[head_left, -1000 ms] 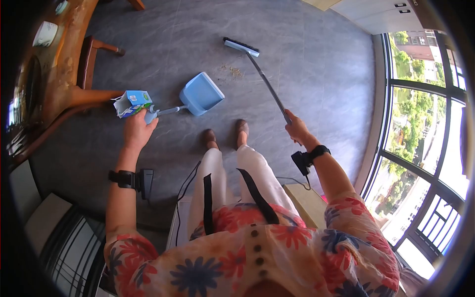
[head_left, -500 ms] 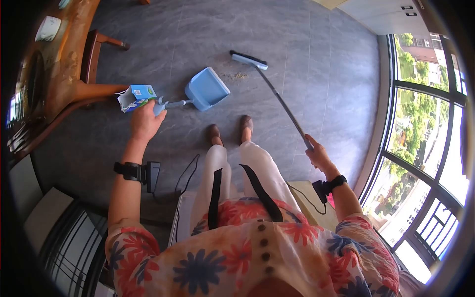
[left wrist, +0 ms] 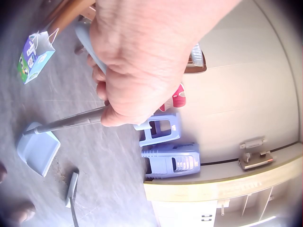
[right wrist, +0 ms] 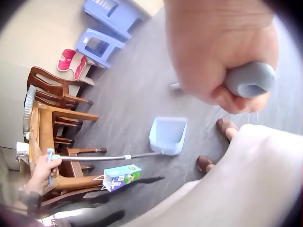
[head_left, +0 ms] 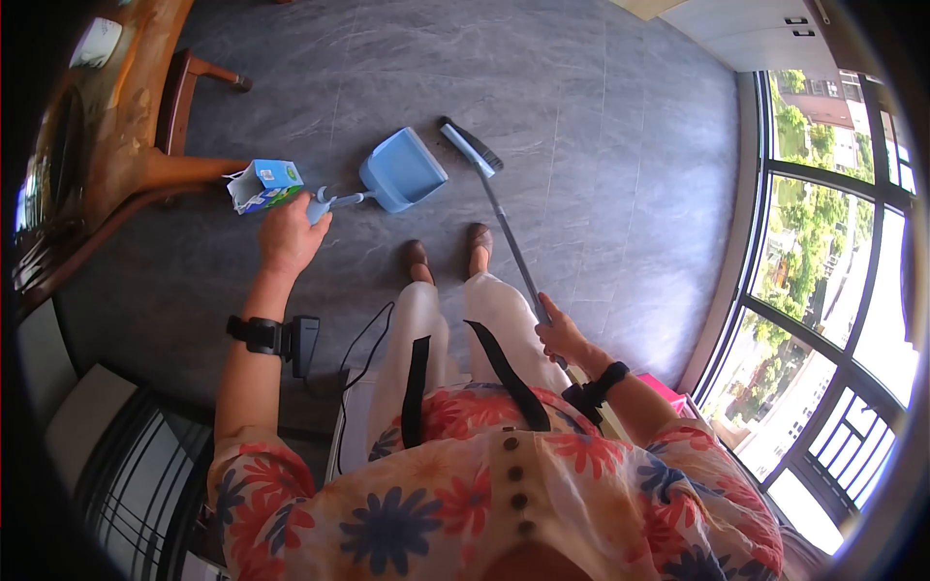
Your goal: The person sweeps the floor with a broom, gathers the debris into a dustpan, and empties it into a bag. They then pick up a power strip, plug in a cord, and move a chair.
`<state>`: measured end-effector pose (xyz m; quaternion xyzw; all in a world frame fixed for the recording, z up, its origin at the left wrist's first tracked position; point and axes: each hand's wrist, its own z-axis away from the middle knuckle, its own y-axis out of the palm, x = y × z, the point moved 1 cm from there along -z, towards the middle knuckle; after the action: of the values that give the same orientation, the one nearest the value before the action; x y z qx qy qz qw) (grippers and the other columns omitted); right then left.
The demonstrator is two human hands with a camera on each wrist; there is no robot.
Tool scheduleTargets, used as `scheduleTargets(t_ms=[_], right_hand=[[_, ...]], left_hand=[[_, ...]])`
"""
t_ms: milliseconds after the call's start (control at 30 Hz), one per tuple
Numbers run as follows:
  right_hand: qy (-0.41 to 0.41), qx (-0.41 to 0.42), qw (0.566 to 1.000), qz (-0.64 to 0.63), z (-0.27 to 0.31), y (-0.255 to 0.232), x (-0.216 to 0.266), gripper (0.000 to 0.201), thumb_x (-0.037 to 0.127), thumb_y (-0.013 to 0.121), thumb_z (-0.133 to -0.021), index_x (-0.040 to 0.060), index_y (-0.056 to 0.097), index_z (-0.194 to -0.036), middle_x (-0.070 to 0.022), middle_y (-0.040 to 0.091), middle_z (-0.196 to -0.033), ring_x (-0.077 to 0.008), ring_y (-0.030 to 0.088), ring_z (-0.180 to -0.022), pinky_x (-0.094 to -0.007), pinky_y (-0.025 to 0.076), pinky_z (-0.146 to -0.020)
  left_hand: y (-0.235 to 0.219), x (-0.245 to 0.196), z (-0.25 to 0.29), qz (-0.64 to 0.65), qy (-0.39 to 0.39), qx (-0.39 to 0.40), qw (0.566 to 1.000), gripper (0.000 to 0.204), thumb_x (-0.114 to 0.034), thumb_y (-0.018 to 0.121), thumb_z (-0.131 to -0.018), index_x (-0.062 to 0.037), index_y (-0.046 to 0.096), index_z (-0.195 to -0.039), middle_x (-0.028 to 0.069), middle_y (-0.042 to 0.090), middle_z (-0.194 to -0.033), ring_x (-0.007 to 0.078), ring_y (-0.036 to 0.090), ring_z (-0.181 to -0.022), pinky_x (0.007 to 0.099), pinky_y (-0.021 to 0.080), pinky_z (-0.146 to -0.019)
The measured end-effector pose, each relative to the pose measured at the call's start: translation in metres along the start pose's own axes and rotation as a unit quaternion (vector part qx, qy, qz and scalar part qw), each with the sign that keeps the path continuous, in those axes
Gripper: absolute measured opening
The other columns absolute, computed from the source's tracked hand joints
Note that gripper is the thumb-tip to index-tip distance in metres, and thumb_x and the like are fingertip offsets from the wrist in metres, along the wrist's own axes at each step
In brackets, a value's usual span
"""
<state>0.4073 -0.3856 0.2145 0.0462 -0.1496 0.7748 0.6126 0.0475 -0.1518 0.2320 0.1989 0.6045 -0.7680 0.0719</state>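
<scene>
My left hand [head_left: 289, 238] grips the top of the long handle of a light blue dustpan [head_left: 405, 167], whose pan is on the grey floor. My right hand [head_left: 564, 334] holds the grey stick of a broom [head_left: 472, 147], fingers curled round it near its end. The broom head, blue with dark bristles, lies just beyond the pan's front lip. Between lip and bristles, crumb-like debris [left wrist: 60, 174] shows in the left wrist view. The right wrist view shows the stick's rounded end [right wrist: 259, 80] sticking out of the right fist; the fist hides most of the stick.
A blue and green carton bag [right wrist: 122, 177] with string handles stands on the floor by the wooden table [head_left: 145, 92]. Blue plastic stools [left wrist: 170, 161] and wooden chairs [right wrist: 52, 90] stand along the wall. My shoes [head_left: 480, 237] are close to the pan. Windows line the right side.
The broom head has swung down and left to the dustpan's lip, bringing the debris with it. My right hand moved outward, then back in toward my legs. The dustpan shifted slightly right, then stayed nearly still.
</scene>
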Motion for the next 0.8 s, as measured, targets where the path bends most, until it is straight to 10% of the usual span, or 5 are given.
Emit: scheduleTargets(t_ms=[567,800], right_hand=[[-0.169,0.001,0.933,0.316,0.044,-0.007,-0.023,0.062,0.010,0.043,-0.078,0.0183,0.029,-0.138,-0.0198,0.060,-0.070,-0.0313,0.061,-0.059,-0.0411,0.050,-0.058],[-0.021,0.072,0.981,0.179,0.096,-0.044,0.017,0.061,0.013,0.048,-0.081,0.0186,0.030,-0.138,-0.0055,0.051,-0.058,-0.0155,0.052,-0.043,-0.0307,0.045,-0.042]], left_hand=[[0.006,0.007,0.003,0.000,0.024,-0.026,0.999,0.023,-0.023,0.067,-0.073,-0.0035,0.056,-0.080,0.0156,0.061,-0.074,0.0361,0.058,-0.071,0.0444,0.045,-0.060],[0.005,0.030,0.015,0.049,0.041,-0.046,0.997,0.023,-0.021,0.067,-0.072,-0.0036,0.058,-0.084,0.0156,0.061,-0.074,0.0361,0.058,-0.070,0.0435,0.045,-0.061]])
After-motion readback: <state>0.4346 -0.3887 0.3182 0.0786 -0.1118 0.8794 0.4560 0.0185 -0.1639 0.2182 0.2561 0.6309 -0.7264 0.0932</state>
